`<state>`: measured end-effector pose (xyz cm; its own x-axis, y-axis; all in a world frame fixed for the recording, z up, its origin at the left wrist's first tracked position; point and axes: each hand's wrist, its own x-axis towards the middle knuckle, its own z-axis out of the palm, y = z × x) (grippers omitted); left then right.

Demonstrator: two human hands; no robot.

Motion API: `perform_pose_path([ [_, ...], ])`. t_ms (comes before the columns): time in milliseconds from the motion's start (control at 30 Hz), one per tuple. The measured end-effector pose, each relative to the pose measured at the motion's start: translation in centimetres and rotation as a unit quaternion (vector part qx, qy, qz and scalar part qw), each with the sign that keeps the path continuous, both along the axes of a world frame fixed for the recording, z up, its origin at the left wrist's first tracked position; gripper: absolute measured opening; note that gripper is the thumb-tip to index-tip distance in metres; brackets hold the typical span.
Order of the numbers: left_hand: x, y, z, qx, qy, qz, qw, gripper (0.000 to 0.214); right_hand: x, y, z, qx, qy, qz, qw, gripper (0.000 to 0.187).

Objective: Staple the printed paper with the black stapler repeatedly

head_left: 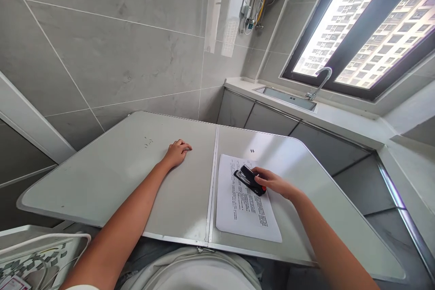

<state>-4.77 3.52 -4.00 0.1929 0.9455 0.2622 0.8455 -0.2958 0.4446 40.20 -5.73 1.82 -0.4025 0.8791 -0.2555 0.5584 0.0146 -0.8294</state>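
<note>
- The left hand [177,152] lies palm down on the left leaf of the pale grey table [112,176], well apart from the paper. Its grip is loose, with the fingers slightly curled and holding nothing.
- A metal seam [212,181] runs front to back down the middle of the table and splits it into two leaves.
- Just right of the seam, a printed sheet of paper [243,210] lies flat on the right leaf. It is white with dense black lines of text. Whether more sheets lie under it cannot be told.
- The stapler [247,177] is black and glossy, with a red spot at its near end. It rests on the upper right part of the sheet, lying slantwise.
- The right hand [274,182] holds the stapler from the right, with the grip pinched on its near end, thumb on top.
- Behind the table to the right, a sink [287,96] with a curved tap [321,80] sits in a white counter under a dark-framed window [370,31].
- Nothing lies between either hand and the sheet.
- Count: one stapler, one sheet in view, two hands, one table with two leaves, one sink and one tap.
</note>
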Motion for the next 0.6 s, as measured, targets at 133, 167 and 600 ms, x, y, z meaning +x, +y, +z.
perform_pose_path([
  [133,0.0,0.2,0.0,-0.005,0.000,0.001,1.000,0.037,0.7,3.7,-1.3,0.158,-0.028,-0.161,0.974,0.051],
  [167,-0.1,0.2,0.0,-0.005,-0.002,0.002,1.000,0.036,0.4,4.7,-2.0,0.216,-0.058,-0.197,0.955,0.049],
  [600,0.1,0.1,-0.3,-0.017,0.003,0.010,1.000,0.037,-5.6,9.2,-8.1,0.279,-0.348,-0.059,0.893,0.080],
])
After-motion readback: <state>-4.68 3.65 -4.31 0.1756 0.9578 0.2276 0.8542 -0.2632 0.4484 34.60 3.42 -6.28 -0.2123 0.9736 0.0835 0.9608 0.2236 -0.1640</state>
